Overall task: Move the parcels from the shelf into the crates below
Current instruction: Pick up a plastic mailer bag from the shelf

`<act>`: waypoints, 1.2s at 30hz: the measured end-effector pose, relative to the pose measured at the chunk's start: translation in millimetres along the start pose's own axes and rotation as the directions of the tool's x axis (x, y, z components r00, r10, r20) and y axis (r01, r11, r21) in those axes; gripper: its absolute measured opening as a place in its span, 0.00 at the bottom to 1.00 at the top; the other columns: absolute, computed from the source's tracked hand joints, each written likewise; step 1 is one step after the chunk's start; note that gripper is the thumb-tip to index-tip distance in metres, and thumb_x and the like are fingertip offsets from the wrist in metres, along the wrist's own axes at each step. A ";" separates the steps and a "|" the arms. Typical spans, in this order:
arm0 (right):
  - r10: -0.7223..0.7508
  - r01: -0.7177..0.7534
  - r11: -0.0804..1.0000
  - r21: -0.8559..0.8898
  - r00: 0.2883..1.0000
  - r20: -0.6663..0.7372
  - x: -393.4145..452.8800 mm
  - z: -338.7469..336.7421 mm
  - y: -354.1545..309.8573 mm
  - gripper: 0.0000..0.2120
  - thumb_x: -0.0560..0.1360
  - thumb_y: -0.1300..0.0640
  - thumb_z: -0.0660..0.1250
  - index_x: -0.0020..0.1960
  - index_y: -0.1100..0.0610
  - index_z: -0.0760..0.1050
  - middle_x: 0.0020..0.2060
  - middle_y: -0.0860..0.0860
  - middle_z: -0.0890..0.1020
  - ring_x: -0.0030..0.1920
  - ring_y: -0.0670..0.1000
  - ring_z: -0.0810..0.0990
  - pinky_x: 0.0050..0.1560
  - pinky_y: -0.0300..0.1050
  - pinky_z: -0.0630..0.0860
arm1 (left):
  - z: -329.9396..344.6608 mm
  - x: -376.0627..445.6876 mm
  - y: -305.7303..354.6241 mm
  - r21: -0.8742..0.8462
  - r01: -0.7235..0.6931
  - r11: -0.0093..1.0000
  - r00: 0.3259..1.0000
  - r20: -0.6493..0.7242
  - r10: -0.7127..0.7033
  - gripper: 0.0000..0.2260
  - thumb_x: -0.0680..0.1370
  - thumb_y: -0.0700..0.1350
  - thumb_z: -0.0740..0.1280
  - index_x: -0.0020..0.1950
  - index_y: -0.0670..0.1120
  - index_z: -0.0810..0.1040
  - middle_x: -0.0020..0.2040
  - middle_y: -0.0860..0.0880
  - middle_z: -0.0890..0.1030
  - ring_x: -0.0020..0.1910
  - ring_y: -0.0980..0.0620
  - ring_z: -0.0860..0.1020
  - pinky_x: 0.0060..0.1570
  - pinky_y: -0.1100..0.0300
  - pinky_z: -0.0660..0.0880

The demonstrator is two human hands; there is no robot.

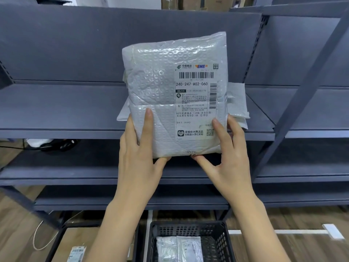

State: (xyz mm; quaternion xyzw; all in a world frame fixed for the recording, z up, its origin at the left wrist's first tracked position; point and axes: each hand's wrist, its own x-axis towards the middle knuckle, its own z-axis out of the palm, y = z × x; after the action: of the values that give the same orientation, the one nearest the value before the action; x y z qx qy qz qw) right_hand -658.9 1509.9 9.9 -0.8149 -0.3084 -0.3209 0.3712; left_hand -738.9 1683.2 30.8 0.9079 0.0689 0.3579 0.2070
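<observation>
Both hands, left hand (138, 148) and right hand (229, 154), clamp bubble-wrap parcel (162, 95) upright before shelf (62, 107). Flat grey mailers (237, 103) behind it. Below shelf, black slotted crate (217, 235) holds white parcels (179, 249).

Grey bubble-wrap parcel (175, 95) held upright before the blue shelf (62, 106), label (196, 103) facing the camera; left hand (139, 157) gripping its lower left edge, right hand (226, 156) its lower right, thumbs under the bottom. Behind it, more grey parcels (238, 103) lying on the shelf, perhaps two. Below, black crate (221, 241) holding packets (179, 248)
</observation>
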 end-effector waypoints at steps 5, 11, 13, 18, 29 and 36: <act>0.028 -0.028 1.000 -0.006 0.999 0.041 -2.6 5.0 -6.8 0.41 0.68 0.53 0.76 0.73 0.50 0.58 0.72 0.55 0.58 0.71 0.43 0.56 0.64 0.60 0.71 | 1.1 -4.2 -10.0 -0.017 0.013 1.000 1.000 0.006 -0.013 0.48 0.68 0.45 0.76 0.76 0.57 0.46 0.75 0.42 0.55 0.65 0.46 0.62 0.63 0.55 0.59; 0.071 -0.071 0.997 -0.001 0.994 0.087 -18.5 18.3 -15.7 0.42 0.66 0.56 0.77 0.72 0.50 0.58 0.70 0.54 0.57 0.71 0.49 0.61 0.64 0.57 0.71 | 3.4 -15.0 -28.0 -0.039 0.022 0.999 0.999 0.035 -0.021 0.47 0.68 0.43 0.77 0.76 0.55 0.48 0.76 0.42 0.55 0.65 0.46 0.61 0.63 0.57 0.59; 0.095 -0.094 0.995 -0.010 0.991 0.094 -27.2 23.0 -18.1 0.42 0.66 0.57 0.78 0.72 0.49 0.58 0.70 0.53 0.56 0.68 0.47 0.62 0.65 0.50 0.69 | 4.1 -20.4 -34.1 -0.050 0.020 0.999 0.998 0.052 -0.017 0.46 0.68 0.42 0.76 0.76 0.55 0.49 0.76 0.42 0.55 0.66 0.46 0.61 0.62 0.56 0.59; 0.192 -0.188 0.981 -0.046 0.973 0.126 -56.1 33.6 -23.6 0.42 0.66 0.57 0.78 0.72 0.49 0.57 0.71 0.52 0.54 0.67 0.50 0.64 0.65 0.48 0.68 | 14.0 -37.7 -51.5 -0.084 -0.002 0.996 0.987 0.163 0.015 0.47 0.69 0.42 0.76 0.76 0.57 0.46 0.76 0.44 0.54 0.68 0.46 0.60 0.64 0.56 0.59; 0.479 -0.452 0.877 -0.162 0.806 0.348 -191.6 57.7 11.6 0.42 0.66 0.53 0.76 0.73 0.50 0.57 0.74 0.59 0.57 0.72 0.58 0.62 0.65 0.56 0.68 | 79.9 -149.0 -76.4 -0.054 0.173 0.983 0.823 0.557 -0.114 0.47 0.70 0.49 0.75 0.75 0.61 0.44 0.74 0.48 0.55 0.67 0.51 0.57 0.62 0.55 0.65; 0.619 -0.588 0.764 -0.267 0.549 0.562 -335.9 92.6 45.2 0.41 0.66 0.48 0.72 0.74 0.47 0.56 0.75 0.60 0.58 0.67 0.63 0.67 0.61 0.62 0.70 | 151.4 -277.5 -115.3 0.108 0.320 0.941 0.583 0.760 -0.285 0.46 0.67 0.49 0.77 0.77 0.54 0.53 0.72 0.41 0.62 0.69 0.42 0.65 0.65 0.54 0.64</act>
State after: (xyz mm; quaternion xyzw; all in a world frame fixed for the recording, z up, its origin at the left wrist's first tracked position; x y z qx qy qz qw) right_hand -801.0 1471.3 -309.1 -0.9370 -0.1062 0.1054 0.3157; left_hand -837.4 1662.2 -290.4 0.9432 0.1208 -0.0999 0.2928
